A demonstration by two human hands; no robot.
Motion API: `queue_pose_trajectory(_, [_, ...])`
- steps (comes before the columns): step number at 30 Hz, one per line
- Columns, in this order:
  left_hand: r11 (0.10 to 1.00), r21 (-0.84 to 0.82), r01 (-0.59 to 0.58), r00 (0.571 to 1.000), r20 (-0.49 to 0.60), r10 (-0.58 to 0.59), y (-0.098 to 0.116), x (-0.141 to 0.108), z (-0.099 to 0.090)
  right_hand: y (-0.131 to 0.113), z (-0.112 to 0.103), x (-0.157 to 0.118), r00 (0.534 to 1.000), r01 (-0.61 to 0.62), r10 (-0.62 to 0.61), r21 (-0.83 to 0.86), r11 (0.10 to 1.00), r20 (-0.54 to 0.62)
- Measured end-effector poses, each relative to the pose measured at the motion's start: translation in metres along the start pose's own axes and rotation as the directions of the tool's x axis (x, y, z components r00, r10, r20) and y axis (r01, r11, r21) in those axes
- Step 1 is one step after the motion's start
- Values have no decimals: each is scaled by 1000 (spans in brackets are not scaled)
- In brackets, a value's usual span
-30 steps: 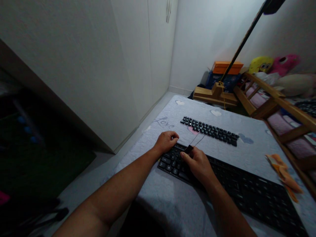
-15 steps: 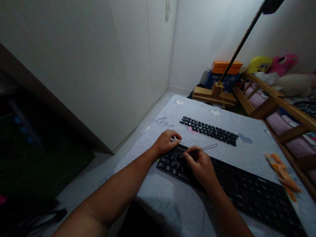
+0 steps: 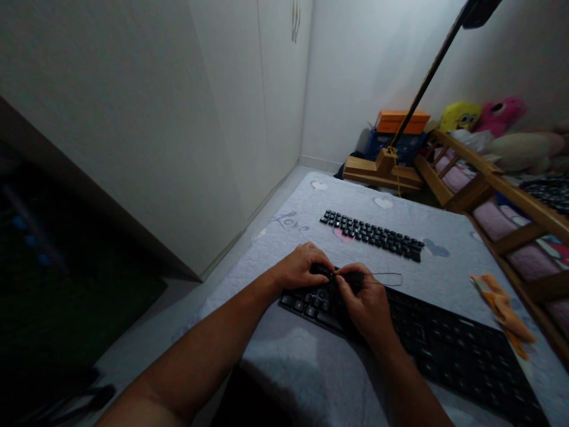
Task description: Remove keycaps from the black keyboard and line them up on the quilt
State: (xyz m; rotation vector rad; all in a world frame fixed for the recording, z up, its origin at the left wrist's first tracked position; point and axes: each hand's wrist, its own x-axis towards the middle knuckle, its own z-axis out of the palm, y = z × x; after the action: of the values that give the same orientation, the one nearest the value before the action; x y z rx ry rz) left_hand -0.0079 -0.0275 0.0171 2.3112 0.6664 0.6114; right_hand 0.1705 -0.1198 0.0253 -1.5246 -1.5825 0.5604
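Observation:
A black keyboard (image 3: 448,344) lies on the patterned cloth, with part of its left end showing bare of keycaps. In my right hand (image 3: 367,299) is a keycap puller (image 3: 390,279), its thin wire loop sticking out to the right. My left hand (image 3: 304,267) is closed above the keyboard's left end, its thumb and forefinger pinching what looks like a small black keycap (image 3: 332,276). The fingertips of both hands meet there, partly hiding it. Beyond the hands, loose keycaps (image 3: 373,234) lie in neat rows.
An orange cloth (image 3: 504,308) lies right of the keyboard. A wooden rail (image 3: 493,178) borders the right side, with plush toys (image 3: 500,115) behind. A wooden stand (image 3: 382,169) with a dark pole is at the back; a pale wardrobe (image 3: 213,148) rises on the left.
My hands have come together: the left moved right and my right hand rose slightly from the keys to meet it. The puller's wire now points level to the right. The view shifted slightly.

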Motion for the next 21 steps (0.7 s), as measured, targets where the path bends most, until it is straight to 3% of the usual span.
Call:
queue_pose_trajectory(10, [996, 78, -39, 999, -25, 41, 4, 1, 0, 2, 1, 0, 998, 63, -63, -41, 997, -2])
queue_pose_trajectory(21, [990, 137, -43, 996, -68, 53, 6, 3, 6, 4, -3, 1, 999, 30, -32, -106, 994, -19])
